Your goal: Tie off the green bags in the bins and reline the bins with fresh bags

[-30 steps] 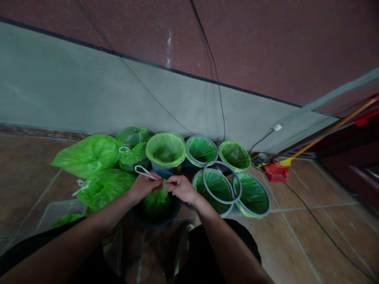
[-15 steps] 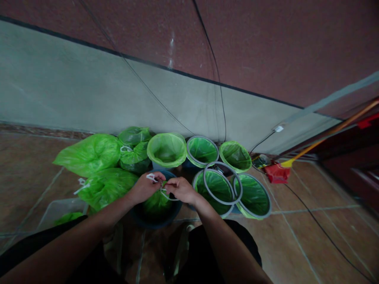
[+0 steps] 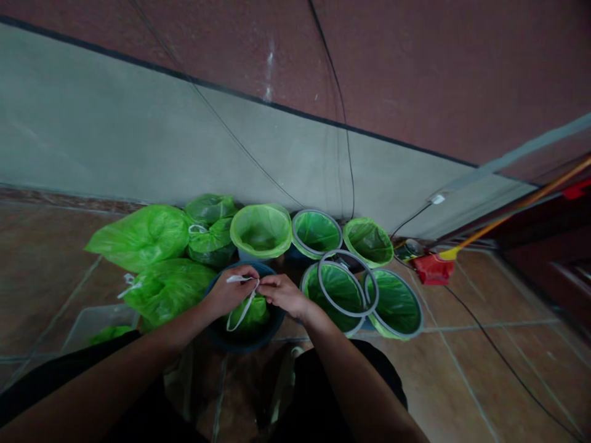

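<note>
Here, left hand: fingers curled, thumb and fingertips pinching a white drawstring near its upper end.
Right hand: fingertips pressed together, reaching toward the left hand; what they pinch is too small to tell, perhaps the same drawstring.
Between the hands: a green plastic bag, just below both hands, sitting in a dark round bucket, with the drawstring's loop draped over it.
Handling: likely light, soft and slippery; thin film could tear if yanked; the flexible drawstring looks best taken close to the bag's gathered top.
Left of the left hand: a tied green bag.
Ahead of the hands: a green-lined bucket.
Right of the right hand: a grey hoop resting on a green liner.
</note>
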`<act>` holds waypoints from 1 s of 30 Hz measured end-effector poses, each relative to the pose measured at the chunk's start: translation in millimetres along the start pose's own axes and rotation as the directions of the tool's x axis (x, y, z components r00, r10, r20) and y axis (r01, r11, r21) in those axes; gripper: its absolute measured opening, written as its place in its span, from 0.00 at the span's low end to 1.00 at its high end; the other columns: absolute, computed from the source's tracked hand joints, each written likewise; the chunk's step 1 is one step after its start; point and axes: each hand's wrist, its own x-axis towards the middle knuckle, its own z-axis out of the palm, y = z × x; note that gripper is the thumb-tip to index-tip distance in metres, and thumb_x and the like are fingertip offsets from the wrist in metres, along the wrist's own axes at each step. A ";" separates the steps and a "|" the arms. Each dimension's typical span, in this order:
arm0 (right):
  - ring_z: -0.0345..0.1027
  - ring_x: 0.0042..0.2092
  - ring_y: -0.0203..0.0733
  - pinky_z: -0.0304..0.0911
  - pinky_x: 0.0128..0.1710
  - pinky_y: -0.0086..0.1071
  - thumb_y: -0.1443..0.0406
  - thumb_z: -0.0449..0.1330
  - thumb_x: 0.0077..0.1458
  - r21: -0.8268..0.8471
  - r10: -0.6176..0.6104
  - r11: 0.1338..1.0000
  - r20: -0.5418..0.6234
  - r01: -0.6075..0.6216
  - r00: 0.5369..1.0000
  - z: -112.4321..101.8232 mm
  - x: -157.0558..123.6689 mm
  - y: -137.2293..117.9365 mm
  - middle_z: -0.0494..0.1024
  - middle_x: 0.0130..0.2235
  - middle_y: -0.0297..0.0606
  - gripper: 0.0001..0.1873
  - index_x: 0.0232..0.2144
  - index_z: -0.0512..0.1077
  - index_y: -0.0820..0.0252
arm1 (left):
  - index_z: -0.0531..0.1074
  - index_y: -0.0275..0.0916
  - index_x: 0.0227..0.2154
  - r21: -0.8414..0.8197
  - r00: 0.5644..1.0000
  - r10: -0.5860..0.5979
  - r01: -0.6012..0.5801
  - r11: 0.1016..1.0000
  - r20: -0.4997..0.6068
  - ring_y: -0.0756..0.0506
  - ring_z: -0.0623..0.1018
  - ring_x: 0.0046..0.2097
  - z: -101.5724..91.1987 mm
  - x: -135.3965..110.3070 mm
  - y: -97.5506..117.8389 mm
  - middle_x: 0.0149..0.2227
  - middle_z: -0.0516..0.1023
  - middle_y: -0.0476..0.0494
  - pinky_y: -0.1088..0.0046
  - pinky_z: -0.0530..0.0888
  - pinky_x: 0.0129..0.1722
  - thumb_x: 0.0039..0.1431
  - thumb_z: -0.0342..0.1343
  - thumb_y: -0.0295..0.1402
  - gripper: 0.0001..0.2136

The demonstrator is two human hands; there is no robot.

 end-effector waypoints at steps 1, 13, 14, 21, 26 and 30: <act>0.53 0.22 0.29 0.53 0.25 0.25 0.61 0.62 0.51 -0.010 0.002 1.000 -0.016 -0.002 1.000 0.2 0.3 0.1 0.65 0.21 0.26 0.09 0.27 0.76 0.62 | 0.74 0.40 0.29 -0.010 1.000 0.001 -0.001 1.000 0.021 0.49 0.73 0.28 -1.1 0.1 0.9 0.26 0.75 0.51 0.75 0.69 0.28 0.54 0.54 0.36 0.07; 0.70 0.37 0.37 0.63 0.42 0.30 0.69 0.60 0.54 -0.587 -0.220 0.803 -0.140 0.098 0.966 0.8 -2.0 -1.7 0.80 0.41 0.36 0.13 0.41 0.80 0.55 | 0.72 0.41 0.27 -0.002 0.997 0.010 -0.010 1.000 0.076 0.49 0.73 0.29 2.5 -0.6 -6.0 0.24 0.74 0.52 0.74 0.69 0.30 0.55 0.53 0.36 0.06; 0.70 0.37 0.37 0.63 0.40 0.29 0.69 0.60 0.55 -0.537 -0.197 0.837 -0.118 0.105 0.973 0.7 -0.7 1.7 0.80 0.40 0.35 0.12 0.41 0.80 0.56 | 0.73 0.41 0.28 -0.001 0.998 0.008 -0.008 1.000 0.068 0.49 0.73 0.29 2.0 -0.4 -5.4 0.24 0.75 0.52 0.74 0.69 0.30 0.55 0.53 0.36 0.06; 0.68 0.32 0.37 0.59 0.35 0.29 0.66 0.58 0.60 -0.543 -0.112 0.840 -0.133 0.022 0.985 -1.9 -2.9 0.0 0.78 0.28 0.34 0.09 0.32 0.80 0.58 | 0.73 0.41 0.25 0.017 0.995 -0.091 0.090 0.996 0.041 0.48 0.73 0.26 2.4 0.7 -4.9 0.21 0.76 0.51 0.73 0.67 0.28 0.52 0.57 0.40 0.08; 0.74 0.38 0.42 0.61 0.40 0.32 0.70 0.56 0.59 -0.711 -0.104 0.699 -0.213 -0.081 0.971 -5.4 -4.4 -5.0 0.82 0.35 0.41 0.12 0.33 0.80 0.58 | 0.72 0.40 0.23 0.053 0.993 -0.120 0.118 0.992 0.021 0.48 0.73 0.26 2.0 4.0 -13.2 0.22 0.76 0.49 0.73 0.66 0.28 0.53 0.56 0.40 0.10; 0.75 0.39 0.46 0.61 0.40 0.34 0.68 0.56 0.60 -0.789 -0.096 0.586 -0.292 -0.183 0.952 -8.4 -3.4 -1.2 0.83 0.37 0.45 0.12 0.35 0.81 0.57 | 0.73 0.39 0.23 0.011 0.987 -0.116 0.115 0.993 0.109 0.47 0.74 0.29 -0.5 7.4 -19.6 0.25 0.78 0.47 0.71 0.68 0.31 0.51 0.56 0.40 0.10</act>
